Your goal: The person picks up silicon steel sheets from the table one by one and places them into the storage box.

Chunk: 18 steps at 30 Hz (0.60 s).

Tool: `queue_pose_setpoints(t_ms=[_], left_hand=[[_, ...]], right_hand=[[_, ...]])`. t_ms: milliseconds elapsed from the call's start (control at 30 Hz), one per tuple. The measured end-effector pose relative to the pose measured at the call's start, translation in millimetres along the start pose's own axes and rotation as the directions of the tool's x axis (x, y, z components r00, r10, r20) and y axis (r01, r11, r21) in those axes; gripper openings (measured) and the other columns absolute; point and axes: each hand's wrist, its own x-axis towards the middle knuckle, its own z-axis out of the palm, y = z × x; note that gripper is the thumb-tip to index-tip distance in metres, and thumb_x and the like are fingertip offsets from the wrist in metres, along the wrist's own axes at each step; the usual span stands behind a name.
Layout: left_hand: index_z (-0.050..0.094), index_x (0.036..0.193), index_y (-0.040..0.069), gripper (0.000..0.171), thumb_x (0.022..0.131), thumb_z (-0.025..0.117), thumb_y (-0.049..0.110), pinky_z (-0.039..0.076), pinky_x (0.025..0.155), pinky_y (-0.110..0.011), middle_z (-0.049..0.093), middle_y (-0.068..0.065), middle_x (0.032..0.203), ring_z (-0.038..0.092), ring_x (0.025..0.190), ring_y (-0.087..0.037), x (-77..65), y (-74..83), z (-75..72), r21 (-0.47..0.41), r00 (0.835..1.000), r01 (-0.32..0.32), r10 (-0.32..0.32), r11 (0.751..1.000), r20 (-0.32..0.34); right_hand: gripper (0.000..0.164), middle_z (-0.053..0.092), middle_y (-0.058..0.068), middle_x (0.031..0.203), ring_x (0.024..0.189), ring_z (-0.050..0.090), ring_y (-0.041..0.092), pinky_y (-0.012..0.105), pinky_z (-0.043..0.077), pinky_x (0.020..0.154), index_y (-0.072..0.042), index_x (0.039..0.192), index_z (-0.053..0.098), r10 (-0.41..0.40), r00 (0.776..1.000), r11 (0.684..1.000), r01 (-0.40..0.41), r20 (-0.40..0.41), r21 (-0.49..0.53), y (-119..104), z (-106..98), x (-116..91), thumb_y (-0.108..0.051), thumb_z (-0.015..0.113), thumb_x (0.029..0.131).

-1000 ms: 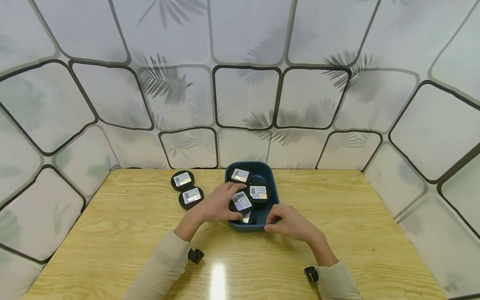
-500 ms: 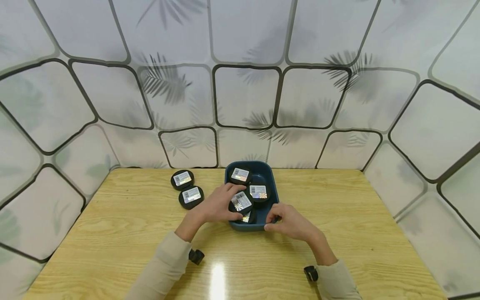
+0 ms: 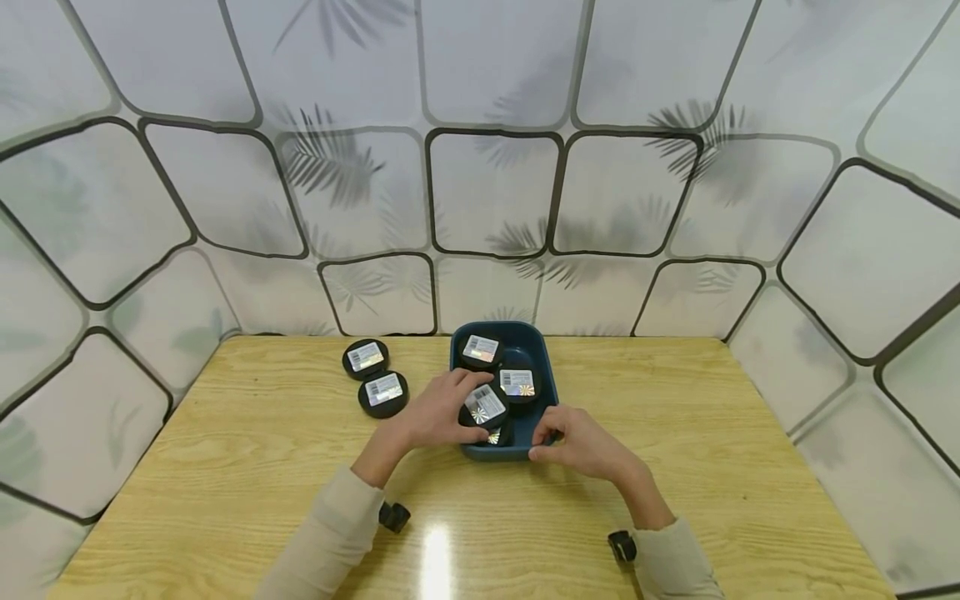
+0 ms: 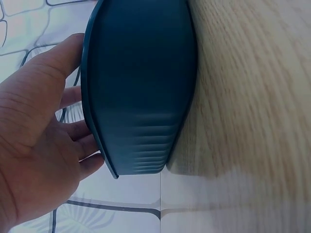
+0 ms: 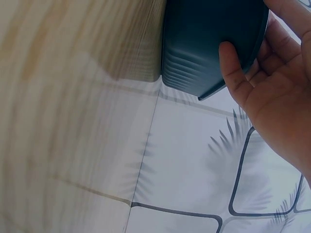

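Note:
In the head view, a dark blue plastic bin point(image 3: 501, 454) stands on the table with several flat round black discs inside, each with a white label. My left hand point(image 3: 437, 410) reaches over its left rim and holds one labelled black disc point(image 3: 486, 403) between thumb and fingers. This disc lies partly over another disc point(image 3: 495, 436) at the near left. With bent fingers and thumb, my right hand point(image 3: 576, 444) grips the rim at the near right corner. The right wrist view shows its thumb along the bin's outer wall point(image 5: 194, 53). The left fingertips are hidden behind the rim in the left wrist view.
Two more black discs, a farther one point(image 3: 365, 358) and a nearer one point(image 3: 383, 394), lie on the wooden table point(image 3: 255, 450) left of the bin. A patterned curtain point(image 3: 487, 192) hangs right behind the table's far edge.
The disc under my left hand has tilted slightly, and its shiny sticker now shows a starburst glint. Both hands have stayed nearly in place.

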Motion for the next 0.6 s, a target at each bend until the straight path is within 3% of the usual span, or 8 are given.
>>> queue_pose_setpoints(t_ms=[267,600], left_hand=[[0.044,0.146,0.011,0.077,0.083,0.078,0.040,0.040,0.101,-0.053,0.053,-0.015,0.129,0.053,0.117,-0.033,-3.1,1.7,1.2,0.008,0.999,-0.034,0.035,0.999,-0.018],[0.043,0.146,0.013,0.074,0.086,0.074,0.044,0.039,0.101,-0.051,0.053,-0.012,0.128,0.051,0.116,-0.030,-9.3,4.9,2.1,0.007,0.999,-0.032,0.032,0.999,-0.005]], right_hand=[[0.008,0.061,-0.011,0.082,0.078,0.053,0.012,0.026,0.045,0.068,-0.020,0.083,0.072,0.003,1.000,1.000,-0.003,0.007,-0.002,-1.0,-0.4,0.6,-0.023,0.078,0.087],[0.009,0.060,-0.011,0.081,0.076,0.051,0.008,0.026,0.045,0.067,-0.020,0.084,0.071,0.012,1.000,1.000,-0.012,0.006,-0.003,0.1,0.1,0.4,-0.024,0.078,0.087]])
